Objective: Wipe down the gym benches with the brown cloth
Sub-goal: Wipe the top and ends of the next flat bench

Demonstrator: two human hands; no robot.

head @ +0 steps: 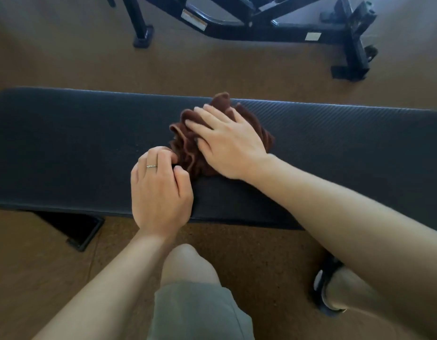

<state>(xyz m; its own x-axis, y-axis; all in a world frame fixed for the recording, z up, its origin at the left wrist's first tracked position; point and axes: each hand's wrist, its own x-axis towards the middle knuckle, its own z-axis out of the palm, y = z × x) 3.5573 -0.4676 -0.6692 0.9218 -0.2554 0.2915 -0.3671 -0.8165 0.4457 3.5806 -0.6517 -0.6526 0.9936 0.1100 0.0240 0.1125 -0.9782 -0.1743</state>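
A long black padded gym bench (65,148) runs across the view from left to right. The brown cloth (188,153) lies bunched up on the middle of the pad. My right hand (227,143) lies flat on top of the cloth, fingers spread and pointing to the far left. My left hand (160,190), with a ring on one finger, rests on the pad at the cloth's near left edge, its fingertips curled and pinching the cloth's fringe.
Brown floor lies around the bench. A black metal frame (249,28) of another gym machine stands beyond the bench, at the top of the view. The bench's black foot (82,231) shows at lower left. My knee (188,263) and sandalled foot (327,290) are near the bench's front edge.
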